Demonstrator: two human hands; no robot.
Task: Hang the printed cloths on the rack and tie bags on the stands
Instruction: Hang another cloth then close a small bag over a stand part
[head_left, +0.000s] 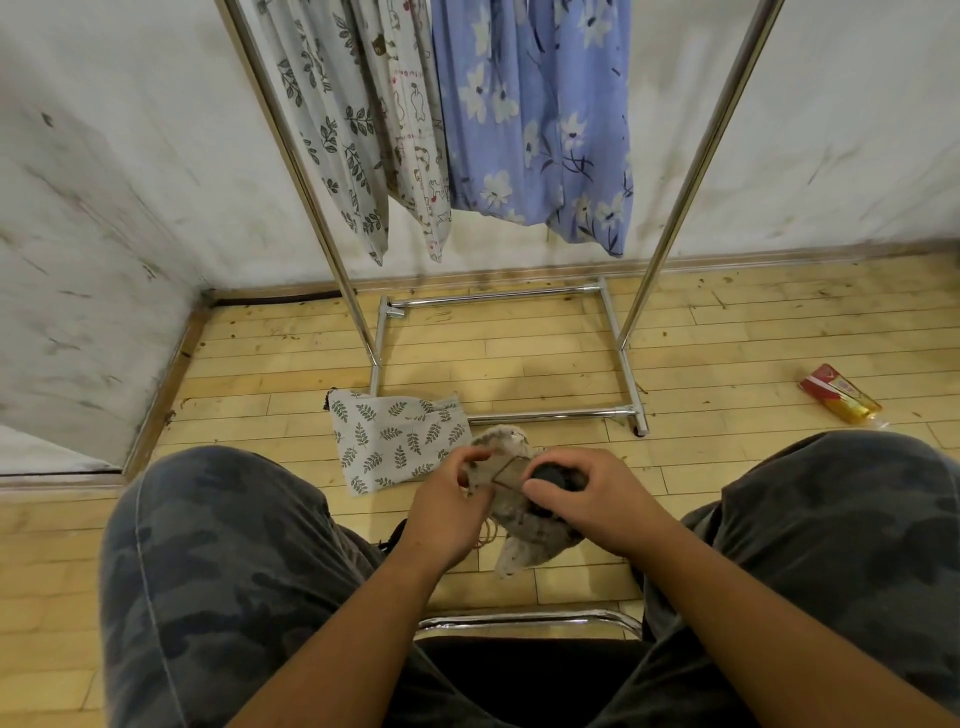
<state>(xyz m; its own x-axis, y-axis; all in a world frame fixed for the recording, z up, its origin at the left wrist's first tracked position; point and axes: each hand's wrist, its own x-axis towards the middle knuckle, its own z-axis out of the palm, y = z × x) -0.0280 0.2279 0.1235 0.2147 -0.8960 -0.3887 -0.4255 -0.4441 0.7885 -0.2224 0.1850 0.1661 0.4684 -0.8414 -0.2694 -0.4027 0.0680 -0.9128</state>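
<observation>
Between my knees I hold a small speckled cloth bag (519, 540) with a brown drawstring. My left hand (449, 506) pinches its upper edge. My right hand (597, 499) grips the bag around a dark round object (550, 475) at its mouth. A leaf-printed bag (395, 441) lies flat on the floor just beyond my hands. On the chrome rack (358, 312) hang three printed cloths: a leaf print (332, 130), a cartoon print (415, 140) and a blue flower print (540, 114).
I sit on a chrome-framed chair (524, 618) over a wooden floor. The rack's base bars (550, 415) rest on the floor ahead. A red and yellow packet (839, 400) lies at the right. White walls meet in a corner at the left.
</observation>
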